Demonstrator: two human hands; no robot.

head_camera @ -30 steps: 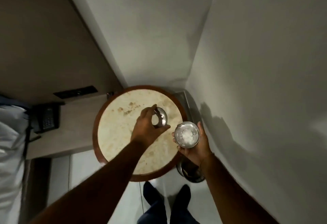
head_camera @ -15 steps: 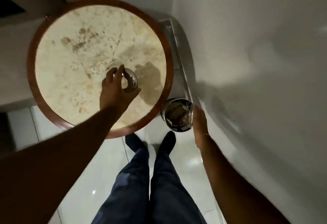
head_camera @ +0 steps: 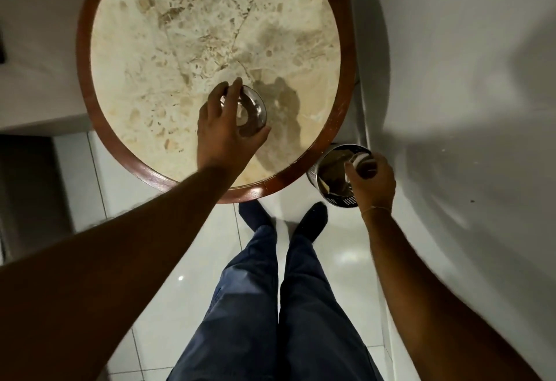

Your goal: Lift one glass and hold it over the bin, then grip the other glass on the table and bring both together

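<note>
Cream surface (head_camera: 180, 49) mottled with brown veins, reddish-brown wooden rim (head_camera: 82, 79), silvery metal bin (head_camera: 331, 197) by the right fingers, blue trousers (head_camera: 270, 305), glossy white floor tiles (head_camera: 168, 260), white wall (head_camera: 466, 64)

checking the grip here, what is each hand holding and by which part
Left hand grips the glass on the table by its rim; right hand holds a second glass by its side, tipped over the bin.

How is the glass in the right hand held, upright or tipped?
Tipped. The right hand grips the glass on its side, its mouth turned towards the metal bin on the floor beside the round table.
</note>
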